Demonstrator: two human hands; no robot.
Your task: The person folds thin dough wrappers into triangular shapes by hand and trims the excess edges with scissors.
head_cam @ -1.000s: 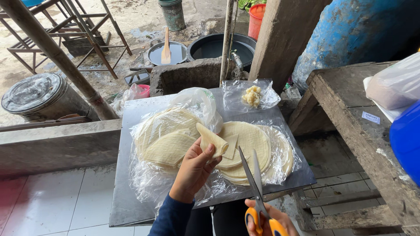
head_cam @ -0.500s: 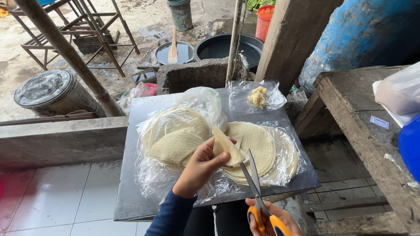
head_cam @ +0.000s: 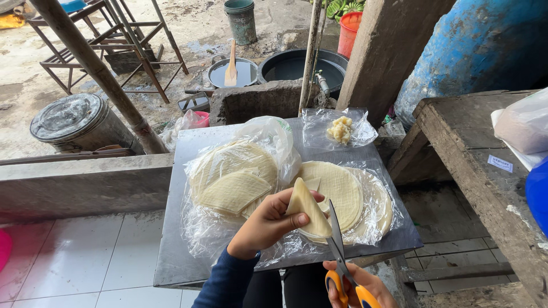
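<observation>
Head view. We note clear crinkled plastic bags (head_cam: 274,142) spread on a grey metal sheet (head_cam: 171,251) — one holds a stack of pale round wrappers (head_cam: 342,188), another, smaller, at the far edge holds a yellowish lump (head_cam: 341,130). On the wooden bench (head_cam: 474,159) at right we see a small white rectangular label (head_cam: 500,163), beside a whitish bag (head_cam: 525,122).

Our left hand (head_cam: 265,222) pinches a folded wedge of wrapper (head_cam: 307,206) between thumb and fingers, lifted just above the round stack. Our right hand (head_cam: 357,285) grips orange-and-yellow-handled scissors (head_cam: 338,251), blades narrow, the edge touching the wedge.

Against half a second ago, the wedge sits lower and nearer us, and the blades have closed in on it.

Wrappers look thin, dry, cross-hatched; cut triangular pieces (head_cam: 234,191) lie at left in plastic. Beyond — a concrete block (head_cam: 257,100), a lidded metal drum (head_cam: 74,122).
</observation>
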